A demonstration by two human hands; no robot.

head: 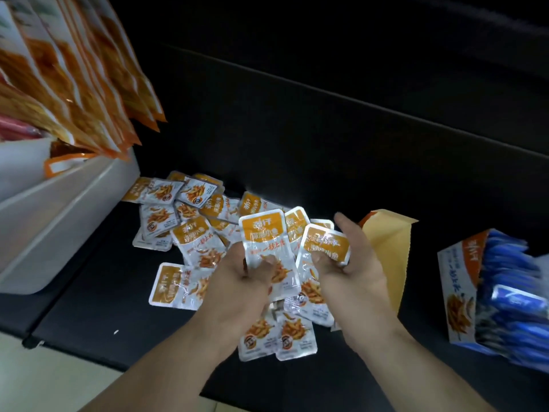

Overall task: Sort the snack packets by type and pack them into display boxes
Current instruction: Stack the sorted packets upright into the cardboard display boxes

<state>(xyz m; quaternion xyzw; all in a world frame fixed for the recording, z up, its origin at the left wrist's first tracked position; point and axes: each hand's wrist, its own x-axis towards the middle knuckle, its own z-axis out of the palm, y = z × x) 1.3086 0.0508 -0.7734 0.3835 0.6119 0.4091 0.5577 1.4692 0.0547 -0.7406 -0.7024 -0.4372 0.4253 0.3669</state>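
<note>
Several small orange-and-silver snack packets (184, 221) lie in a loose pile on a black surface (297, 144). My left hand (240, 281) holds one upright packet (264, 236) by its lower part, thumb on its front. My right hand (353, 263) pinches a second packet (323, 242) tilted beside the first. More packets lie under and between my hands. Behind my right hand lies an open display box with a tan inner flap (386, 242). At the right edge stands a display box (457, 292) filled with blue packets (511, 281).
A white bin (59, 209) at the left holds large orange snack bags (74, 72) standing upright. The black surface has a front edge near the bottom left, with pale floor (44, 379) below it.
</note>
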